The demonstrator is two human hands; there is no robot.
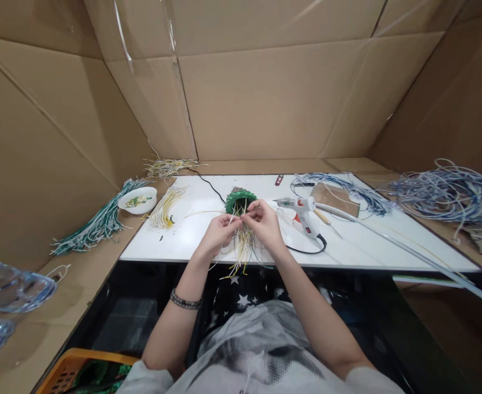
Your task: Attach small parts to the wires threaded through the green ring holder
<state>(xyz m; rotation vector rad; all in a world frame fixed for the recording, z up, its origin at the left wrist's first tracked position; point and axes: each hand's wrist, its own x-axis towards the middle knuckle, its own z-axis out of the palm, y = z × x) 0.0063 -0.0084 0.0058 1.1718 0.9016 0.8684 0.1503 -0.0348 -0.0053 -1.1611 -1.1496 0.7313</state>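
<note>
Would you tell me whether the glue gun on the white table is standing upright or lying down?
Lying down: the glue gun rests on its side on the white table, nozzle pointing left, right of the hands, untouched.

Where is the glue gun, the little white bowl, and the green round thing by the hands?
glue gun (pixel 304 210), head view, on its white body.
white bowl (pixel 139 200), head view, on its front wall.
green round thing (pixel 241 196), head view, on its upper rim, just beyond the hands.

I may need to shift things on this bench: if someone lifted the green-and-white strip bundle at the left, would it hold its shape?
Probably not. The green-and-white strip bundle is many thin loose strands, fanned out and curving over the white table edge, so it likely flops and sheds strands. It looks light, and a push would probably scatter it.
</note>
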